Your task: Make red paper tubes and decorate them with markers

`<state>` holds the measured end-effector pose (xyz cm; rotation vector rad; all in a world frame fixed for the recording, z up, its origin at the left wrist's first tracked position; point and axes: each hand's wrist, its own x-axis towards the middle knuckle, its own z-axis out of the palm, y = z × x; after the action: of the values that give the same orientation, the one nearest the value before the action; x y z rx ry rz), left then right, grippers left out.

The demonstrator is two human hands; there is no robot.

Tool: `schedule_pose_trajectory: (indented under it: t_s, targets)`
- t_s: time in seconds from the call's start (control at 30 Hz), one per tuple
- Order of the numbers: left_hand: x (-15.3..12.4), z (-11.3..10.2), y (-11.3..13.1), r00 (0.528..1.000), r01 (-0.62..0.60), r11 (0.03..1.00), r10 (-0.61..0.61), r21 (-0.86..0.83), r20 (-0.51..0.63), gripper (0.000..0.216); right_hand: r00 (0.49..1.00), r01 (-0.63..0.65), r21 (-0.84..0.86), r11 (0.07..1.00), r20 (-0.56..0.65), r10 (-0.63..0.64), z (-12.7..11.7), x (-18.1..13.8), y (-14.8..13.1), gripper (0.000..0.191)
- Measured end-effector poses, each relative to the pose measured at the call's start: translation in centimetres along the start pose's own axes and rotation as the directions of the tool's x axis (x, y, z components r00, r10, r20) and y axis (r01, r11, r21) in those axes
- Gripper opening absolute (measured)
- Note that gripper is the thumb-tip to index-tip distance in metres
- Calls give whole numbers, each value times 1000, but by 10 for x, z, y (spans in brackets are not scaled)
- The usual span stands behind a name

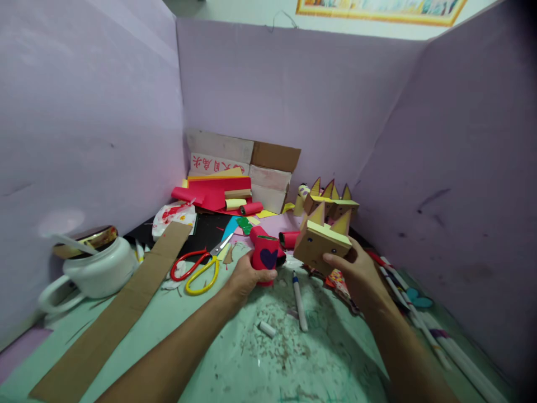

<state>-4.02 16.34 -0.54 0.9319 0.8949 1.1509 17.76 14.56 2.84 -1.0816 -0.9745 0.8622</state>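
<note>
My left hand (245,277) is closed round a red paper roll (266,258) that bears a dark purple heart, held upright just above the green table (201,341). My right hand (356,268) grips a cardboard box head (321,240) with two pointed yellow ears and small dotted eyes, tilted to the left. The two pieces are close together but apart. An uncapped white marker (300,302) lies between my hands, its cap (267,328) a little nearer me.
Red-and-yellow scissors (197,266) lie left of the roll, beside a long cardboard strip (113,319) and a white pot (94,266). More eared cardboard boxes (331,201), red paper rolls (251,208) and coloured paper sheets (218,193) sit at the back. Markers (419,319) lie on the right. Purple walls enclose the table.
</note>
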Motion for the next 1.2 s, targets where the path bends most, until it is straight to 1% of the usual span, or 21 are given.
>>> schedule_pose_trajectory:
  t_s: [0.17, 0.37, 0.47, 0.6, 0.7, 0.77, 0.87, 0.93, 1.0, 1.07, 1.2]
  targets:
    - [5, -6, 7, 995, -75, 996, 78, 44, -68, 60, 999, -29, -34, 999, -18, 28, 4, -2, -2, 82]
    - [8, -9, 6, 991, -94, 993, 101, 78, -87, 64, 1000, -26, -109, 994, 0, 27, 0, -2, 1, 88]
    - [8, -10, 5, 989, -95, 990, 105, 100, -103, 62, 999, -32, -141, 990, -17, 30, -1, -1, 2, 90]
    - [7, -9, 6, 987, -91, 986, 108, 138, -120, 57, 999, -38, -139, 990, 2, 38, 0, 0, 6, 94]
    - [8, -10, 6, 982, -103, 978, 130, 184, -139, 54, 1000, 5, -150, 989, -11, -6, -2, 3, 10, 93]
    - [9, -11, 8, 975, -119, 969, 155, 218, -157, 54, 995, 76, -183, 980, -51, -87, -7, 8, 10, 90]
    - [10, -12, 12, 961, -142, 954, 197, 263, -193, 54, 961, 193, -261, 946, -144, -236, -26, 18, 3, 88]
    - [11, -13, 14, 951, -148, 947, 215, 286, -220, 52, 939, 210, -288, 934, -207, -275, -43, 25, -4, 88]
    - [13, -15, 15, 943, -149, 942, 226, 300, -243, 52, 937, 179, -290, 940, -241, -252, -58, 30, -9, 85]
    - [16, -17, 14, 938, -149, 939, 233, 309, -256, 53, 947, 132, -295, 946, -244, -208, -69, 33, -10, 79]
    - [20, -21, 11, 934, -164, 929, 254, 331, -250, 52, 970, 68, -313, 947, -203, -136, -73, 42, 2, 70]
